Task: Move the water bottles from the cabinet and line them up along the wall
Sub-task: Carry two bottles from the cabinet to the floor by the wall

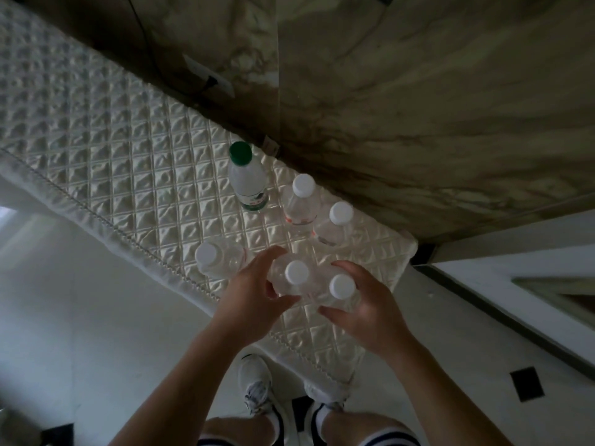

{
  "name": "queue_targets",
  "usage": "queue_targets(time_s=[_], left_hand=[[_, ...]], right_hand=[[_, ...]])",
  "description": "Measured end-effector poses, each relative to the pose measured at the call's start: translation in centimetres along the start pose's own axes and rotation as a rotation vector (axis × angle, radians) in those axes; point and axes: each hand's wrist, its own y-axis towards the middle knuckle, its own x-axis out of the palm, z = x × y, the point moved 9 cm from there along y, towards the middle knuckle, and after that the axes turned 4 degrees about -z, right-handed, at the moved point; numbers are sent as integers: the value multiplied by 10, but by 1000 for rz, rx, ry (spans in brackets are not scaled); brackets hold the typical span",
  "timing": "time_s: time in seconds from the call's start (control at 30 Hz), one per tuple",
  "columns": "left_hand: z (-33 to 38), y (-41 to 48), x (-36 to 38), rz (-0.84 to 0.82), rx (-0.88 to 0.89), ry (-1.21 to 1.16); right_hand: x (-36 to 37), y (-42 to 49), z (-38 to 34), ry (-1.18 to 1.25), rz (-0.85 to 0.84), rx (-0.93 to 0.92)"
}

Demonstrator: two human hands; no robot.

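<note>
Several clear water bottles stand on a quilted white cabinet top. My left hand wraps a white-capped bottle near the front edge. My right hand wraps a second white-capped bottle right beside it. Another white-capped bottle stands free to the left of my hands. By the marble wall stand a green-capped bottle and two white-capped bottles in a row.
A wall socket with a black plug and its cable sit on the wall to the left of the bottles. The cabinet top ends just right of the bottles. My shoes stand on the pale tiled floor below.
</note>
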Motion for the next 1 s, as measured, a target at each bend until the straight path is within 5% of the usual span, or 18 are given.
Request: queue_targets(time_s=[0.47, 1.0], left_hand=[[87, -70, -57, 54, 70, -21], [200, -194, -191, 366, 49, -94]], right_hand=[[-97, -38, -80, 59, 76, -17], [-181, -96, -248, 69, -53, -174]])
